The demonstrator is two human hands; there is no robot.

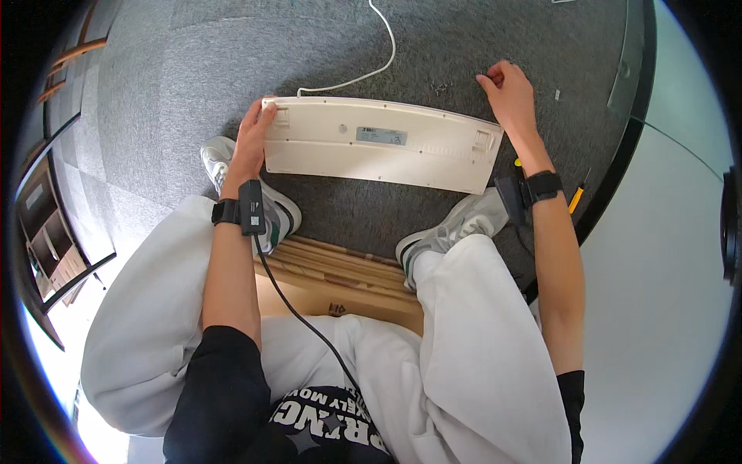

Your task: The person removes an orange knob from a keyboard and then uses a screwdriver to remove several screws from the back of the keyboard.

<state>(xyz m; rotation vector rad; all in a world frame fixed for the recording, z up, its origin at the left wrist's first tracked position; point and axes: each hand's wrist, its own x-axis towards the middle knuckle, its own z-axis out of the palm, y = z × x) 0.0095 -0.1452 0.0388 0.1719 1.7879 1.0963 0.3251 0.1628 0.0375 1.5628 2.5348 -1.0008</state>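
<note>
A cream keyboard [433,151] lies with its underside up, showing a label, screw holes and two feet. My left hand [251,135] is closed around its left end, thumb on top. Past the keyboard's far right corner is my right hand [512,97], its thumb and fingers drawn together; whatever they may hold is too small to make out. Small dark bits, perhaps screws [440,89], lie on the carpet just beyond the keyboard. A white cable [390,58] runs from the keyboard's far left edge.
An orange-handled screwdriver [576,199] lies right of my right wrist, by the white wall panel [657,271]. A yellow-ended item [518,162] is partly hidden by that wrist. A small white piece [557,94] rests on the grey carpet [193,62]. Beneath me is a cardboard box [340,290].
</note>
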